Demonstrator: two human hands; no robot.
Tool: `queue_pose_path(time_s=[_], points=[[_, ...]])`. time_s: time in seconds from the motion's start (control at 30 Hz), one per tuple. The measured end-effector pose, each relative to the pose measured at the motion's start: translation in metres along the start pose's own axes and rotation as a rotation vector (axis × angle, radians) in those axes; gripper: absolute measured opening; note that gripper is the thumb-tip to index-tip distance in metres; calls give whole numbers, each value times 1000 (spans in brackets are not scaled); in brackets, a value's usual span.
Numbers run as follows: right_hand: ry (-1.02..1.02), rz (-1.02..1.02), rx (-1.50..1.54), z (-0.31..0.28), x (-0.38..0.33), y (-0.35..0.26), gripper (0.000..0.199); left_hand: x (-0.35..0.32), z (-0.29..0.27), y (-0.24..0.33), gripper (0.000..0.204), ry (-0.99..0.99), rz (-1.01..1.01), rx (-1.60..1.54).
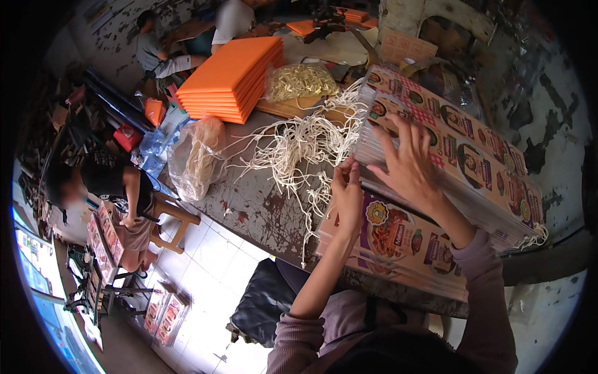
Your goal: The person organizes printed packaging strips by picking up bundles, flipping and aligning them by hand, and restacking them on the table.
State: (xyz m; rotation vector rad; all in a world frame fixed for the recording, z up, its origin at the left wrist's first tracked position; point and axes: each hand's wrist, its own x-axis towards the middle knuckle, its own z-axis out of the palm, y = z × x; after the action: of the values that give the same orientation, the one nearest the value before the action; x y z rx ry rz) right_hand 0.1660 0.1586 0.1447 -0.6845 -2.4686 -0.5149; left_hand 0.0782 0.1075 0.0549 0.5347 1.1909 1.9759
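A tall stack of printed, plastic-covered sheets (479, 146) with food pictures lies at the right of the worktable. My right hand (408, 163) rests at its near left corner, fingers spread, the fingertips on the top sheet. Just left of that corner, my left hand (347, 199) has thumb and fingers pinched together; what they grip is too small to make out. White cords (305, 140) lie in a loose tangle beside the stack's left edge, close to my left fingertips. Below my hands, a second, lower stack of similar sheets (398, 240) lies partly covered by my left forearm.
Orange folded pieces (227, 78) are piled at the back, beside a clear bag of gold-coloured bits (302, 82). A plastic bag of cord (198, 156) sits at the table's left edge. A seated person (118, 187) works at lower left; two others are farther back.
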Motion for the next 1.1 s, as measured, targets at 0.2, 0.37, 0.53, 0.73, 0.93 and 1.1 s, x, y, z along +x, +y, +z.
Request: queue_pose_path(time_s=[0.2, 0.37, 0.53, 0.73, 0.93, 1.1], points=[[-105, 145, -28, -8, -7, 6, 74, -8, 39, 9, 34, 254, -211, -295], [-175, 161, -57, 1, -10, 9, 79, -10, 49, 47, 40, 303, -428, -470], [-206, 155, -65, -10, -8, 14, 82, -6, 41, 48, 47, 236, -524, -557], [-289, 168, -80, -9, -8, 12, 88, 8, 16, 39, 58, 46, -528, -456], [-209, 136, -148, -4, -14, 20, 87, 16, 6, 49, 52, -79, -526, -305], [-94, 82, -112, -1, -24, 22, 84, 10, 10, 46, 22, -63, -444, -447]])
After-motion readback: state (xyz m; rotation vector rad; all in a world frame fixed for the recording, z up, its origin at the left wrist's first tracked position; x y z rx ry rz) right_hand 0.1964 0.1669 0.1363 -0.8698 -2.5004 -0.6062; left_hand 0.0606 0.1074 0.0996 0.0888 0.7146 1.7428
